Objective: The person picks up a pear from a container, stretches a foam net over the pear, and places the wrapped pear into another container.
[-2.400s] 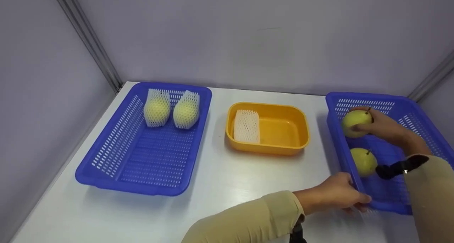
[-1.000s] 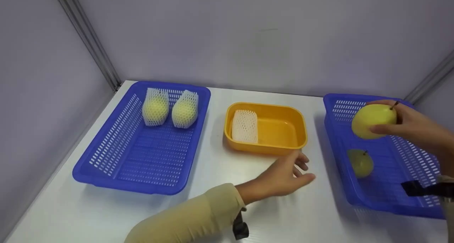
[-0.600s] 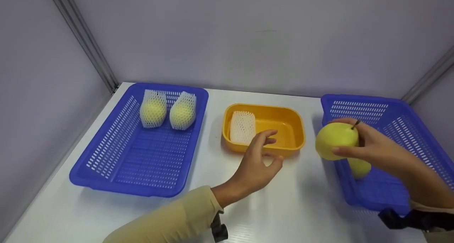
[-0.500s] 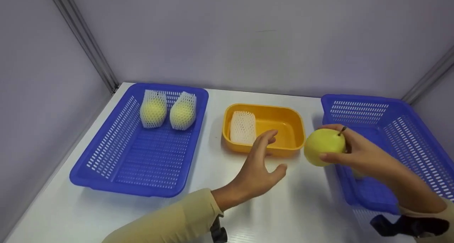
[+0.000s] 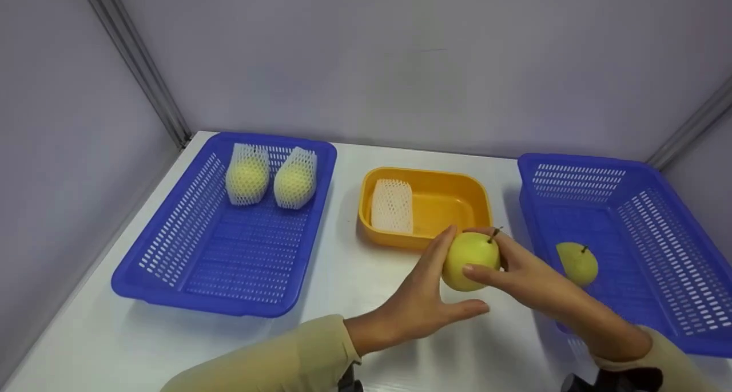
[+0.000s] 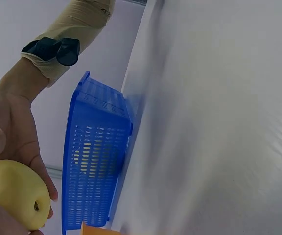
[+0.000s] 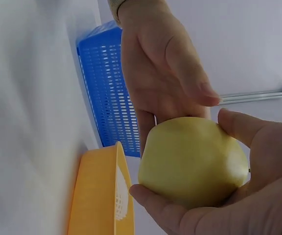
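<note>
A yellow-green pear [image 5: 470, 257] with a dark stem hangs above the white table, in front of the yellow bin. My right hand [image 5: 532, 283] grips it from the right, thumb on the near side. From the left my left hand [image 5: 407, 307] meets the pear, its fingers extended along the fruit's left side and its thumb apart below. In the right wrist view the left palm [image 7: 153, 78] faces the pear, thumb held away. The yellow bin [image 5: 394, 241] holds a white foam net sleeve [image 5: 392, 206] at its left end.
At left, a blue basket [image 5: 209, 306] holds two pears [image 5: 247, 180] in white foam nets. A second blue basket [image 5: 646, 254] at right has one bare pear [image 5: 579, 264] inside. Pale walls [image 5: 366, 66] stand behind and at the sides.
My right hand has lifted the pear out of the right basket and carried it left. My left hand has left that basket's rim and come to the pear's left side.
</note>
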A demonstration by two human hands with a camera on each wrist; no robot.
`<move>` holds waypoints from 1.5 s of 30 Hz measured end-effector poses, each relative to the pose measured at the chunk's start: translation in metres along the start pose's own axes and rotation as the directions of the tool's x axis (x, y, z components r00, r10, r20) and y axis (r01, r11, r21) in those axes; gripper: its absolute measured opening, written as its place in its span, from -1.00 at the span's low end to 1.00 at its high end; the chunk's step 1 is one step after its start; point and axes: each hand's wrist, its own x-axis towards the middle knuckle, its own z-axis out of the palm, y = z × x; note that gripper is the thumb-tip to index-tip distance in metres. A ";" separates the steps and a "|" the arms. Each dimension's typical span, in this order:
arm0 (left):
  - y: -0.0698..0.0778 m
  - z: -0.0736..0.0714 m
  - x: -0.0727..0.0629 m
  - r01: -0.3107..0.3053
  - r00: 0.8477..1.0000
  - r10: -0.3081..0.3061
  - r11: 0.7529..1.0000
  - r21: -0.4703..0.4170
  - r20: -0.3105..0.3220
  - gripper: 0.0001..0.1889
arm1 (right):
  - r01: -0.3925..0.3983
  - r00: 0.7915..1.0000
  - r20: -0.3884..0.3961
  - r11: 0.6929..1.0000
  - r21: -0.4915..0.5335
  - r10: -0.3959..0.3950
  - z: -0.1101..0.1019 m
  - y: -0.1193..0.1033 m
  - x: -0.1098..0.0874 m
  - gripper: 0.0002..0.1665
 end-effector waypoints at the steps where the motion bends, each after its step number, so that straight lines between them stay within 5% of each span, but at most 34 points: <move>1: -0.001 0.000 -0.001 0.003 1.000 -0.003 1.000 0.008 0.003 0.08 | 0.003 1.000 0.025 1.000 0.030 -0.003 0.001 0.000 -0.001 -0.16; 5: -0.005 -0.006 -0.004 0.010 0.999 -0.012 0.999 0.044 0.042 -0.06 | 0.013 0.992 0.119 0.980 0.200 -0.038 0.004 0.005 -0.003 -0.21; 9: -0.008 -0.016 -0.007 0.037 0.995 -0.041 0.998 0.052 0.094 -0.15 | 0.029 0.992 0.111 0.960 0.280 -0.062 0.014 0.010 -0.004 -0.16; 15: -0.015 -0.031 -0.014 0.050 0.988 -0.059 0.997 0.066 0.146 -0.16 | 0.203 0.979 0.006 0.972 0.119 -0.205 0.037 0.024 -0.014 -0.27; 19: -0.022 -0.037 -0.019 0.074 0.983 -0.091 0.991 0.108 0.161 -0.13 | 0.251 0.968 -0.038 0.967 0.039 -0.249 0.050 0.035 -0.012 -0.33; 32: -0.053 -0.027 -0.026 0.234 0.951 -0.271 0.946 0.225 0.148 -0.17 | 0.121 0.992 0.011 0.988 0.095 -0.123 0.071 0.075 0.008 -0.33; 45: -0.068 -0.022 -0.015 0.192 0.968 -0.229 0.939 0.285 0.103 -0.15 | 0.152 0.986 -0.081 0.986 0.073 -0.146 0.070 0.085 0.020 -0.33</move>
